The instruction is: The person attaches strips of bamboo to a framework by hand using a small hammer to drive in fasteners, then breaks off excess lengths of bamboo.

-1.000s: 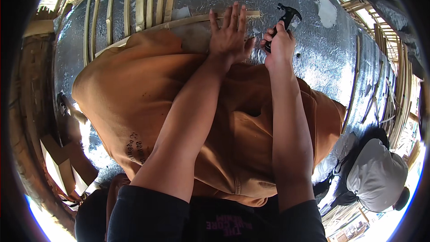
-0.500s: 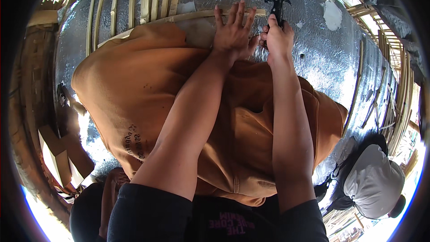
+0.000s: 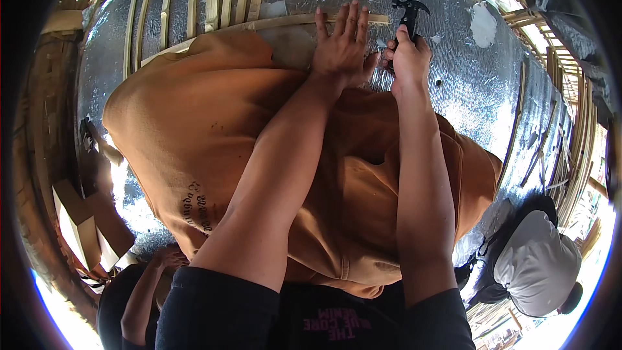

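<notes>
My right hand (image 3: 411, 58) is closed around the handle of a small black claw hammer (image 3: 408, 14), its head raised at the far end. To the left of it, my left hand (image 3: 342, 48) lies with fingers stretched and spread, the fingertips over a long bamboo strip (image 3: 291, 21). The right end of the strip reaches close to the hammer. Beneath both hands is a silver foil sheet (image 3: 457, 94). Brown cloth (image 3: 188, 107) covers my lap and comes up to my wrists.
Several upright bamboo slats (image 3: 214, 0) stand in a row at the far left. An open cardboard box (image 3: 81, 227) sits at lower left, near another person's arm (image 3: 139, 301). A person in a pale grey top (image 3: 538, 262) is at lower right. Bamboo strips (image 3: 580, 136) line the right edge.
The hammer and my right hand have shifted slightly to the right. My left hand stays spread at the strip. At lower left, the other person's arm shows more.
</notes>
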